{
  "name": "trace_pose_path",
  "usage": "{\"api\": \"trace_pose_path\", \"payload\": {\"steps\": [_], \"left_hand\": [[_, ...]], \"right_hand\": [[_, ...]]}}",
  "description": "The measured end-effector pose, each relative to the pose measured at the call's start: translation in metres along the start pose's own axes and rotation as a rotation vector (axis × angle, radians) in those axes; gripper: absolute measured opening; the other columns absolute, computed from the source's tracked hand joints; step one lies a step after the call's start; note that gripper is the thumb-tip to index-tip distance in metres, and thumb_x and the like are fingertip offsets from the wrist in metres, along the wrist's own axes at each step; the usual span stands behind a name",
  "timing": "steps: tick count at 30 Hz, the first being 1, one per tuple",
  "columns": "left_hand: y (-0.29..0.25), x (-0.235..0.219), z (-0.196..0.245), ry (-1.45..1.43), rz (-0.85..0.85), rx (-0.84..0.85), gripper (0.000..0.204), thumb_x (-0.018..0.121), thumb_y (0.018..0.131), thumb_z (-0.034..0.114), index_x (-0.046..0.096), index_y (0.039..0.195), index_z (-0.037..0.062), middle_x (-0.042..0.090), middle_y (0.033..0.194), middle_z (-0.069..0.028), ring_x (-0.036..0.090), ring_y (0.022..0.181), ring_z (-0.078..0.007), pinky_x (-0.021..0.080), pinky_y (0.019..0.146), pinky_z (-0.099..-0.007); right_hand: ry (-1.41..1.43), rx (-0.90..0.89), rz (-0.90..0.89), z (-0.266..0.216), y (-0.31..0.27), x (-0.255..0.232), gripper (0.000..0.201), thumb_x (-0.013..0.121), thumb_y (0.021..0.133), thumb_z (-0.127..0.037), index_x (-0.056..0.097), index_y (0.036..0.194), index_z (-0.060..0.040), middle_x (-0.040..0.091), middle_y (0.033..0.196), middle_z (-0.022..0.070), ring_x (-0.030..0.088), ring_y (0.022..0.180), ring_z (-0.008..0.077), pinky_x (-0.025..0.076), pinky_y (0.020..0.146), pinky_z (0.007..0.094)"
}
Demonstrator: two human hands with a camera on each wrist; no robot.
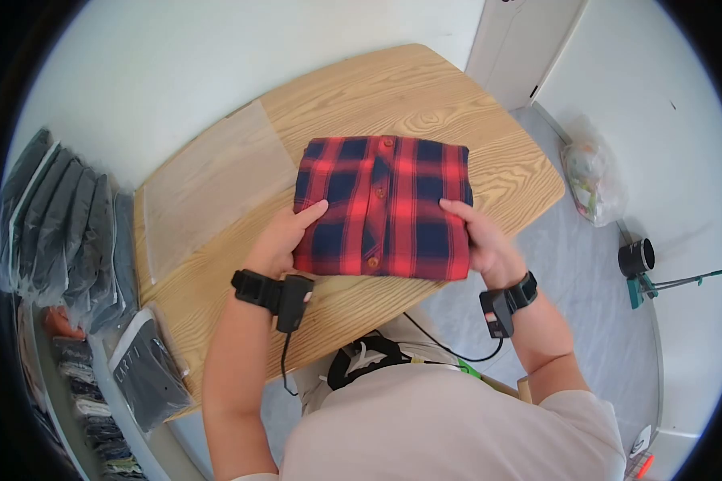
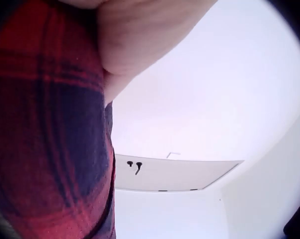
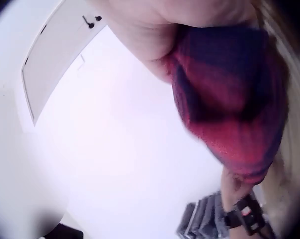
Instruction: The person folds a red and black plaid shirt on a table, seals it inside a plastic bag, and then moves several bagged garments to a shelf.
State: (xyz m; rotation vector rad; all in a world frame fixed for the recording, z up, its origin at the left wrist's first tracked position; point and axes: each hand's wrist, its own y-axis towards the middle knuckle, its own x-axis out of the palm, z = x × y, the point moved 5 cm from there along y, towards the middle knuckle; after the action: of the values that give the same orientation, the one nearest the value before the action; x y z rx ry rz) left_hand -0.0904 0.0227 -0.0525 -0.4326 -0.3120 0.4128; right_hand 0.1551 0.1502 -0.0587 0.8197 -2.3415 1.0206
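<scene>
A red and navy plaid shirt (image 1: 409,208), folded into a rectangle with its buttons up the middle, is held over the table's near part. The left hand (image 1: 285,236) grips its left edge, thumb on top and fingers hidden beneath. At the right edge the right hand (image 1: 489,240) grips the same way. The left wrist view shows the plaid cloth (image 2: 50,119) close against the left hand (image 2: 140,40). In the right wrist view the right hand (image 3: 150,30) holds the folded side of the shirt (image 3: 234,134).
A clear plastic bag (image 1: 217,184) lies flat on the wooden table (image 1: 425,88), left of the shirt. Dark packaged garments (image 1: 64,224) hang or stand at the far left, with another bagged garment (image 1: 148,373) below them. A filled plastic bag (image 1: 590,180) sits on the floor at right.
</scene>
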Motion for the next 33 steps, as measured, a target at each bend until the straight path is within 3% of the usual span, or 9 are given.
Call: {"api": "trace_pose_path", "payload": {"steps": [3, 5, 7, 10, 12, 15, 25, 29, 33], "left_hand": [[-0.015, -0.028, 0.017, 0.238, -0.013, 0.134, 0.052, 0.064, 0.086, 0.025, 0.047, 0.128, 0.0008, 0.058, 0.121, -0.0122, 0.057, 0.107, -0.0233, 0.044, 0.091, -0.0358], [-0.036, -0.050, 0.018, 0.439, 0.023, 0.167, 0.054, 0.065, 0.084, 0.024, 0.046, 0.129, 0.0013, 0.057, 0.122, -0.0127, 0.056, 0.109, -0.0251, 0.043, 0.094, -0.0361], [-0.071, -0.066, 0.035, 1.449, 0.590, 0.503, 0.057, 0.067, 0.079, 0.016, 0.045, 0.131, 0.0034, 0.050, 0.129, -0.0184, 0.048, 0.119, -0.0322, 0.038, 0.101, -0.0382], [-0.135, -0.028, 0.016, 1.568, 0.229, 0.791, 0.071, 0.072, 0.071, 0.021, 0.042, 0.134, 0.0075, 0.037, 0.139, -0.0200, 0.032, 0.131, -0.0382, 0.031, 0.106, -0.0429], [-0.162, -0.003, 0.001, 1.557, 0.116, 0.686, 0.077, 0.076, 0.066, 0.026, 0.043, 0.134, 0.0117, 0.034, 0.142, -0.0174, 0.030, 0.131, -0.0392, 0.030, 0.105, -0.0475], [-0.165, 0.006, -0.028, 1.512, 0.035, 0.608, 0.086, 0.080, 0.059, 0.031, 0.043, 0.135, 0.0173, 0.029, 0.145, -0.0140, 0.028, 0.132, -0.0400, 0.030, 0.103, -0.0539], [-0.175, 0.012, -0.072, 1.520, 0.325, 0.849, 0.049, 0.072, 0.064, 0.021, 0.063, 0.113, 0.0189, 0.044, 0.134, -0.0049, 0.032, 0.129, -0.0361, 0.027, 0.104, -0.0560], [-0.188, 0.005, -0.072, 1.363, 0.278, 0.858, 0.032, 0.067, 0.071, 0.020, 0.067, 0.103, 0.0174, 0.053, 0.125, -0.0024, 0.037, 0.127, -0.0320, 0.020, 0.108, -0.0561], [-0.188, -0.001, -0.072, 1.254, 0.174, 0.858, 0.032, 0.065, 0.072, 0.017, 0.067, 0.104, 0.0161, 0.053, 0.127, -0.0027, 0.038, 0.127, -0.0337, 0.022, 0.106, -0.0574]], "right_hand": [[-0.042, 0.039, -0.129, 0.024, -0.025, 0.015, 0.045, 0.064, 0.086, -0.019, 0.050, 0.124, -0.0002, 0.062, 0.113, 0.0103, 0.061, 0.097, 0.0196, 0.050, 0.087, 0.0337], [-0.498, 0.073, -0.440, 0.046, -0.039, 0.022, 0.045, 0.064, 0.086, -0.016, 0.049, 0.125, -0.0009, 0.062, 0.110, 0.0076, 0.060, 0.095, 0.0160, 0.049, 0.084, 0.0312], [-0.640, 0.135, -0.516, 0.056, -0.054, 0.017, 0.044, 0.065, 0.084, -0.013, 0.051, 0.124, -0.0029, 0.060, 0.110, 0.0065, 0.058, 0.095, 0.0134, 0.048, 0.083, 0.0300], [-1.168, -0.187, -0.428, 0.048, -0.066, 0.009, 0.047, 0.071, 0.077, -0.011, 0.055, 0.120, -0.0077, 0.063, 0.110, 0.0072, 0.058, 0.098, 0.0178, 0.045, 0.086, 0.0303], [-1.455, -0.927, -0.376, 0.031, -0.083, 0.024, 0.054, 0.074, 0.069, -0.010, 0.058, 0.120, -0.0131, 0.056, 0.120, 0.0097, 0.055, 0.107, 0.0248, 0.043, 0.091, 0.0357], [-1.890, -1.277, -0.356, 0.040, -0.097, 0.074, 0.065, 0.077, 0.060, -0.014, 0.056, 0.121, -0.0146, 0.049, 0.130, 0.0101, 0.046, 0.121, 0.0281, 0.034, 0.100, 0.0451], [-1.865, -1.226, -0.541, 0.098, -0.077, 0.088, 0.074, 0.080, 0.053, -0.031, 0.055, 0.121, -0.0139, 0.048, 0.132, 0.0099, 0.042, 0.126, 0.0267, 0.023, 0.104, 0.0556], [-1.983, -1.485, -0.441, 0.108, -0.089, 0.072, 0.060, 0.072, 0.061, -0.021, 0.057, 0.119, -0.0128, 0.047, 0.135, 0.0101, 0.042, 0.126, 0.0283, 0.025, 0.101, 0.0560], [-2.041, -1.406, -0.411, 0.084, -0.085, 0.093, 0.038, 0.068, 0.060, -0.016, 0.062, 0.097, -0.0097, 0.046, 0.137, 0.0120, 0.039, 0.128, 0.0331, 0.025, 0.101, 0.0566]]}}
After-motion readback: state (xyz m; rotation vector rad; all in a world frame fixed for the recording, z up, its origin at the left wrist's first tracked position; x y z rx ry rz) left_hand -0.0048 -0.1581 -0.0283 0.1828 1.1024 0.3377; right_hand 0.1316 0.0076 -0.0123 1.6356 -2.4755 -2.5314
